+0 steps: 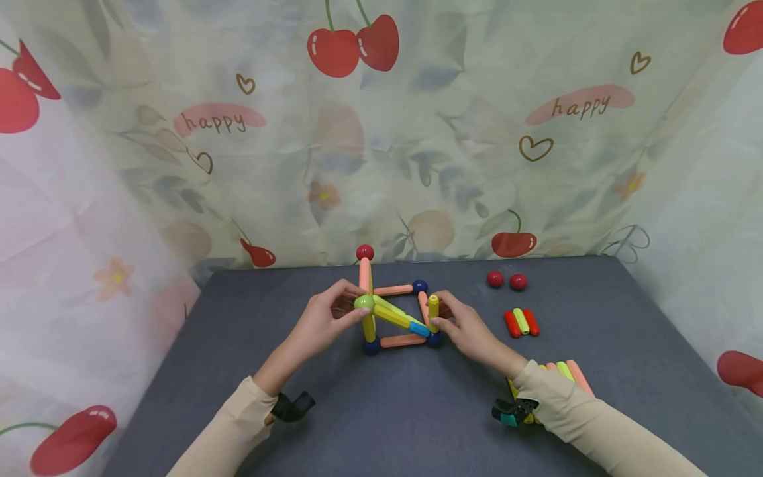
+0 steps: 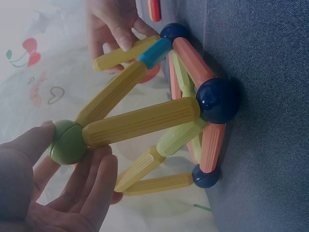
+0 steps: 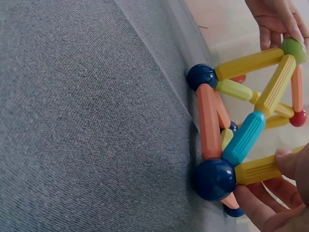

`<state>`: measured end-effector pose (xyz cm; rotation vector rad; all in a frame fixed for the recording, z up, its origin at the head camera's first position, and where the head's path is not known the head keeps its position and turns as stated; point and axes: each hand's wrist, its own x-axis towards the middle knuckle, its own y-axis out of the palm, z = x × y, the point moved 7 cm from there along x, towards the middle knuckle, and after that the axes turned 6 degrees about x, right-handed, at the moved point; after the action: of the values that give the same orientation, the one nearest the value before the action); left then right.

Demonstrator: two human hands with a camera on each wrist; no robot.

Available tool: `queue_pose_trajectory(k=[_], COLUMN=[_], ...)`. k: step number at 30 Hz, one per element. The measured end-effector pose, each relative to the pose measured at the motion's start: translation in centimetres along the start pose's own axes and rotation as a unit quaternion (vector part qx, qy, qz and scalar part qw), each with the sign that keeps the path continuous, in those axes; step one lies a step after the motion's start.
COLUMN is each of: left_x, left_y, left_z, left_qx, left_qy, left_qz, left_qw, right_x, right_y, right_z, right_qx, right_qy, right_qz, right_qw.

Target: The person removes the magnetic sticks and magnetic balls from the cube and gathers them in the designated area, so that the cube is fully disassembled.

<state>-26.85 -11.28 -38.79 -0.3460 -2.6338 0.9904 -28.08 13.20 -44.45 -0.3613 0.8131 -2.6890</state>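
A frame of coloured rods and balls (image 1: 396, 317) stands on the dark grey table (image 1: 238, 371). Its base is a square of orange rods joined by navy balls (image 3: 215, 179). My left hand (image 1: 352, 306) pinches the green ball (image 1: 364, 303) at the top of a yellow upright; in the left wrist view the thumb and fingers (image 2: 99, 169) close round that green ball (image 2: 67, 142). My right hand (image 1: 444, 315) pinches a short yellow rod (image 1: 433, 311) standing on the near right navy ball. A yellow and blue diagonal (image 3: 260, 113) runs between the two corners.
Two red balls (image 1: 507, 280) lie at the back right. Three loose rods (image 1: 521, 322), red and green, lie in front of them. More rods (image 1: 566, 371) lie beside my right sleeve. A cherry-print curtain (image 1: 381, 132) encloses the table on three sides.
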Motion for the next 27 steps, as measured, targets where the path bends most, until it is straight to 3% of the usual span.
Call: queue_pose_trajectory(k=[14, 27], left_x=[-0.1, -0.1], left_y=[0.0, 0.0], left_z=[0.0, -0.1], left_qx=[0.008, 0.009], left_qy=[0.001, 0.0], left_qz=[-0.005, -0.005], left_qw=[1.0, 0.9999], right_x=[-0.5, -2.6], right_y=[-0.6, -3.2], right_z=[-0.7, -2.8], right_qx=[0.016, 0.041], right_qy=[0.032, 0.098], right_qz=[-0.024, -0.014], right_qw=[0.9991, 0.9942])
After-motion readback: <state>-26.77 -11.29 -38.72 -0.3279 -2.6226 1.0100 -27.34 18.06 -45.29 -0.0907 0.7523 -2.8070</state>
